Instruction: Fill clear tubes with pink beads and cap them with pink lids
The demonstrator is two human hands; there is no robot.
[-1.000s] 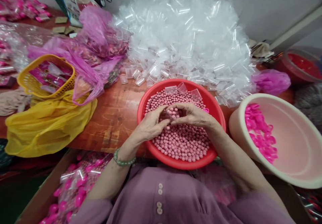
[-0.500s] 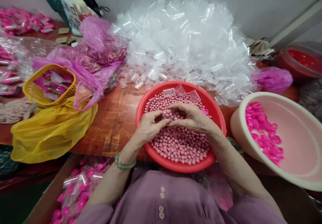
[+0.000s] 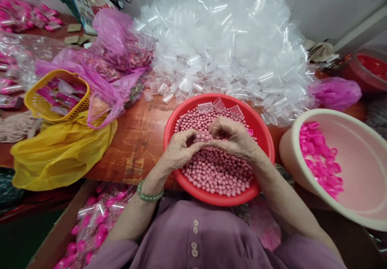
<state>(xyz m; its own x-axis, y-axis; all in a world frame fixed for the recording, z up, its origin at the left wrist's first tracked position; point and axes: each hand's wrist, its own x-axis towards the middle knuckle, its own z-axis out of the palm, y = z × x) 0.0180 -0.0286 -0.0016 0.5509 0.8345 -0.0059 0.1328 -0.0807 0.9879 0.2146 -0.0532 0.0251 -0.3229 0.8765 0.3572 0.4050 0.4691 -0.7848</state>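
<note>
A clear tube point(image 3: 202, 136) of pink beads sits above the red basin point(image 3: 217, 200), toward ten o'clock from its middle. The left hand point(image 3: 180, 149) pinches it between thumb and fingers; the right hand point(image 3: 233, 138) curls at its three-o'clock end, its grip unclear. The long axis seems to run nine to three; which end is open, I cannot tell. A tilt or loosened pinch could spill beads into the loose beads point(image 3: 220, 176) below. Clear tubes point(image 3: 223, 47) heap at twelve; a pale tub point(image 3: 359, 168) stands at three.
</note>
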